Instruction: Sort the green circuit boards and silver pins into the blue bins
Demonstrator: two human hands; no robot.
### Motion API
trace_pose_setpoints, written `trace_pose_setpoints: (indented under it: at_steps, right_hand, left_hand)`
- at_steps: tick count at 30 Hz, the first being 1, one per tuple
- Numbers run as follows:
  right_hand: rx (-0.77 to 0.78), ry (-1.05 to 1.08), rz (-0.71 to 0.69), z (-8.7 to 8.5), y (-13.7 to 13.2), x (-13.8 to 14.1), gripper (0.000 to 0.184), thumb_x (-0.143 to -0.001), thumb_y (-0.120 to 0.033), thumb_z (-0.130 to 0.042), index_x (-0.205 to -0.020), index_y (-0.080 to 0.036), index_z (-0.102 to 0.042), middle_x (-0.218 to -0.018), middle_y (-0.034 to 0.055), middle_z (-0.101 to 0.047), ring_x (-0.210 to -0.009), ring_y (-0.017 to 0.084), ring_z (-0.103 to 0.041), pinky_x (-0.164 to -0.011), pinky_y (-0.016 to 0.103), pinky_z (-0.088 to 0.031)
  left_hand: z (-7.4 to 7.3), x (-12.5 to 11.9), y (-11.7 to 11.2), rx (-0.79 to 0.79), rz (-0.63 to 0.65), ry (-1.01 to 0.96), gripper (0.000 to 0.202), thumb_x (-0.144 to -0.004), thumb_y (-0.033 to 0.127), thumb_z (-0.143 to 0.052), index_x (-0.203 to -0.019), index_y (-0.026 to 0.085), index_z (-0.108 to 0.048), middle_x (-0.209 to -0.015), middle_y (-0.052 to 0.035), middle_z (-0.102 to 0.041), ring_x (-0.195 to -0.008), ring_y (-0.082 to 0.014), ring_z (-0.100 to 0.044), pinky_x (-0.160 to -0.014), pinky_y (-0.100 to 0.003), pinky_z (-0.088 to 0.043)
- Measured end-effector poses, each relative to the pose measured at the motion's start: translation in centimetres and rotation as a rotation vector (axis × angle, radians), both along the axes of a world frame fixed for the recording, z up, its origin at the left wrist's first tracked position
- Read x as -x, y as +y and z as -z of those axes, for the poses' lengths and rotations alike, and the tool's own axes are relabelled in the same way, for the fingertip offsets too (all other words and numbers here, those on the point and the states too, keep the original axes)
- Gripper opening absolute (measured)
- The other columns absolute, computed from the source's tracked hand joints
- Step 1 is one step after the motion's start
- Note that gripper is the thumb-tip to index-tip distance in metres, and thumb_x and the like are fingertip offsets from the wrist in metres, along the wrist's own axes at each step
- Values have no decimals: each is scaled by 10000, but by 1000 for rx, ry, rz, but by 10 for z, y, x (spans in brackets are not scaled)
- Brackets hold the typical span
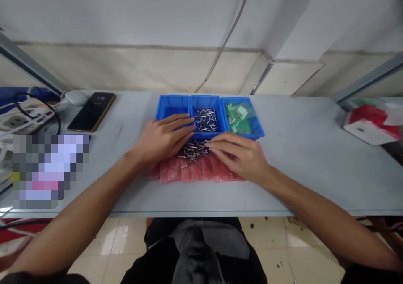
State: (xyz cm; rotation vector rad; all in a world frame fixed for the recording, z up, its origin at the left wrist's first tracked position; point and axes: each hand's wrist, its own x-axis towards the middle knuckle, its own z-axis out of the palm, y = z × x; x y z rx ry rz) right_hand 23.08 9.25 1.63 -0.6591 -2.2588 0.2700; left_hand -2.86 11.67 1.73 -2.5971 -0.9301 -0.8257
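My left hand (163, 135) lies palm down with its fingers stretched out, reaching over the front of the blue bins; its thumb is hidden. Below its fingertips is a loose pile of metal blind rivets (192, 150). On the pile's right side, my right hand (241, 151) has its fingertips drawn together in a pinch; what is between them is too small to make out. Under the pile and both hands spreads a row of red plastic bags (195, 170). More rivets (206, 120) fill part of the middle blue bin (205, 100).
The left blue bin (173, 101) adjoins the middle one. Small green bags (241, 118) lie in the right blue bin (260, 130). A phone (92, 111), a pixelated area and a power strip (31, 111) are at left. At far right stands a white-and-red box (362, 128).
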Motion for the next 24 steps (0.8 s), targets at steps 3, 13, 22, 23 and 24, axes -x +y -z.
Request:
trace_pose_setpoints:
  at_steps: [3, 13, 22, 23, 24]
  right_hand:
    - [118, 141, 104, -4, -3, -2, 164, -921, -189, -662, -1055, -240, -742, -963, 20, -772, -849, 164, -731, -793, 331, -620]
    - [530, 488, 116, -10, -12, 6, 77, -860, -238, -745, -934, -223, -753, -830, 1, -738, -617, 114, -674, -551, 259, -573]
    - [561, 505, 109, -10, -14, 7, 72, -841, -248, -760, -911, -233, -756, -833, 2, -730, -570, 93, -625, -470, 226, -534]
    - [564, 506, 110, -11, -14, 7, 70, -836, -249, -765, -903, -229, -756, -800, -3, -728, -547, 88, -612, -461, 223, -525]
    - [574, 510, 109, -11, -15, 8, 70, -832, -250, -769, -895, -223, -756, -767, -6, -726, -533, 86, -606, -460, 221, -520]
  left_hand:
    - [-4, -3, -4, 22, 35, -34, 290, -951, 286, -606, -1229, 207, -637, -1169, -57, -715, -1124, -214, -665, -906, -357, -588]
    - [-5, -21, -21, -26, 208, -180, 150, -904, 180, -651, -1052, 200, -663, -902, -16, -737, -889, -155, -677, -707, -263, -552]
    - [-7, -21, -23, -74, 179, -153, 120, -891, 191, -658, -1005, 198, -620, -853, 2, -721, -782, -133, -666, -655, -248, -513]
    - [-7, -21, -24, -73, 175, -146, 82, -894, 197, -653, -969, 197, -619, -843, 5, -716, -771, -130, -660, -645, -248, -505]
    - [-8, -21, -24, -69, 170, -138, 56, -898, 205, -647, -944, 195, -617, -836, 8, -712, -759, -128, -653, -633, -249, -495]
